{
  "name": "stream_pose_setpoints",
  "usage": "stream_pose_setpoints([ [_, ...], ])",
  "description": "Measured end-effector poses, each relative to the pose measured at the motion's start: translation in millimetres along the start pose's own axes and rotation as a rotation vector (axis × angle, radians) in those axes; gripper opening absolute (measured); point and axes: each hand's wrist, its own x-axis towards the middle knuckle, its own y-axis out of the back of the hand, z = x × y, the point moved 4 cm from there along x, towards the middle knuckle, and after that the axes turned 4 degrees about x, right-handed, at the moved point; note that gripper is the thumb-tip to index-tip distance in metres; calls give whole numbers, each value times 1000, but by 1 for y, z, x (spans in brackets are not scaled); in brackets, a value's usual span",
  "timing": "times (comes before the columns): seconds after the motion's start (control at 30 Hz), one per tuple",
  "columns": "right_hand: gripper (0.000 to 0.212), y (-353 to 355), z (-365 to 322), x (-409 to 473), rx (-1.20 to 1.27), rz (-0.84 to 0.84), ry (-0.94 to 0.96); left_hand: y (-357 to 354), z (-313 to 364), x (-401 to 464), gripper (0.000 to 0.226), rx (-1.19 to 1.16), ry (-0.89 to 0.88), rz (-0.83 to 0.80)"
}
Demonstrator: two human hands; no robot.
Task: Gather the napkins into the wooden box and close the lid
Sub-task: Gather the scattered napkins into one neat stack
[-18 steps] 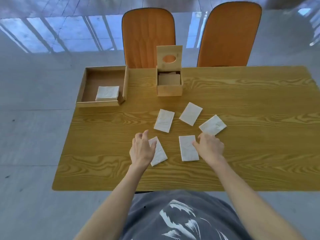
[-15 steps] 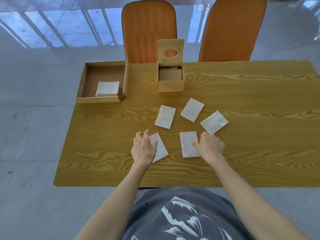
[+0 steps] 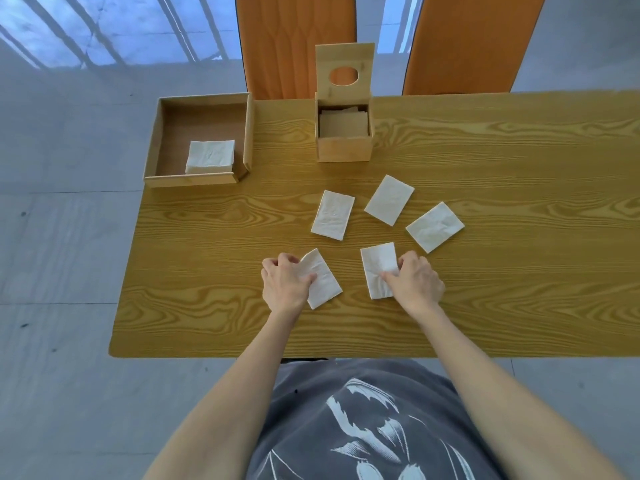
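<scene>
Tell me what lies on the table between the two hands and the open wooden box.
In the head view, three loose napkins lie between the left hand, the right hand and the wooden box; the rest is bare table.

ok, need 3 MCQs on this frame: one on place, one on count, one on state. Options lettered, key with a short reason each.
1. Where does the wooden tray stand?
A. at the table's far left corner
B. at the near right corner
C. on a chair

2. How many napkins lie loose on the table, outside tray and box?
A. three
B. five
C. seven

3. What is the state of the wooden box's lid?
A. shut flat
B. lying beside the box
C. raised upright

Key:
1 A: the wooden tray sits at the far left corner of the table, with a napkin stack inside.
2 B: the left hand touches one napkin, the right hand another, and three more lie beyond.
3 C: the lid, with its round hole, stands up behind the open wooden box.
</scene>
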Motion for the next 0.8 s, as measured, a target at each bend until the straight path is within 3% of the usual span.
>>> stream_pose_setpoints([
  [0.13,38,-1,-1,2,71,1,22,-1,-3,4,44,-131,-25,6],
  [0.3,54,-7,3,8,193,-20,13,-1,-10,7,42,-378,3,3],
  [0.43,32,-14,7,14,203,-33,9,-7,-20,15,31,-632,68,-56],
  [0.53,33,-14,6,13,252,-47,3,-11,-25,16,26,-800,120,-93],
  [0.67,26,-11,-3,14,524,-106,43,-12,-25,14,26,-917,140,-139],
  [0.8,27,-19,-23,9,912,-314,-22,-14,-28,17,27,-947,146,-168],
])
